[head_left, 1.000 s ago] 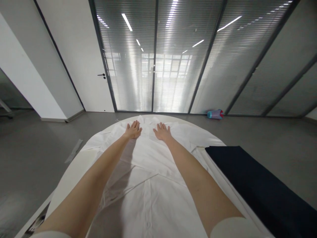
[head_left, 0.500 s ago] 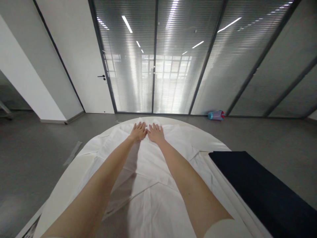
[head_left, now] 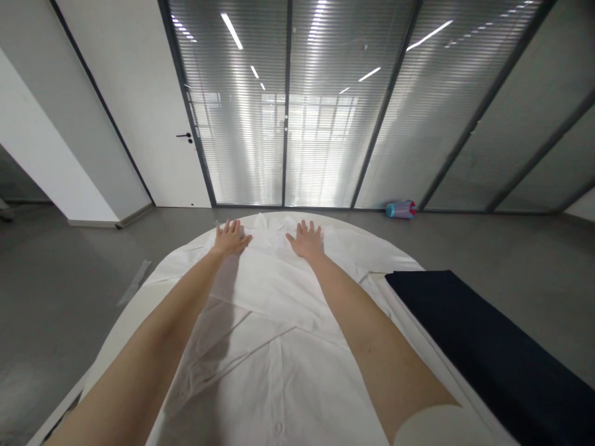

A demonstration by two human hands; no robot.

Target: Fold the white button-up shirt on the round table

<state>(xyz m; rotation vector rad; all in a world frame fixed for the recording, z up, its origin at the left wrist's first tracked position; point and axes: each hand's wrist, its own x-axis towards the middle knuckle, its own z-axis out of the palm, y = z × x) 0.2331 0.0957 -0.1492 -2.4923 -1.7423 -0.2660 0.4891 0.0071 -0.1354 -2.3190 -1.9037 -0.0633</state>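
Both grips flat and empty, left hand (head_left: pixel 230 238) and right hand (head_left: pixel 307 240), on white shirt (head_left: pixel 279 322) over round table (head_left: pixel 125 310), grey floor (head_left: pixel 60 272) around.

shirt (head_left: pixel 279 310): white | folded cloth (head_left: pixel 488 347): dark navy | floor (head_left: pixel 69 272): grey | bottle (head_left: pixel 400 209): turquoise, red

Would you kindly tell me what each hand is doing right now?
Left hand: open, flat on the white shirt.
Right hand: open, flat on the shirt.
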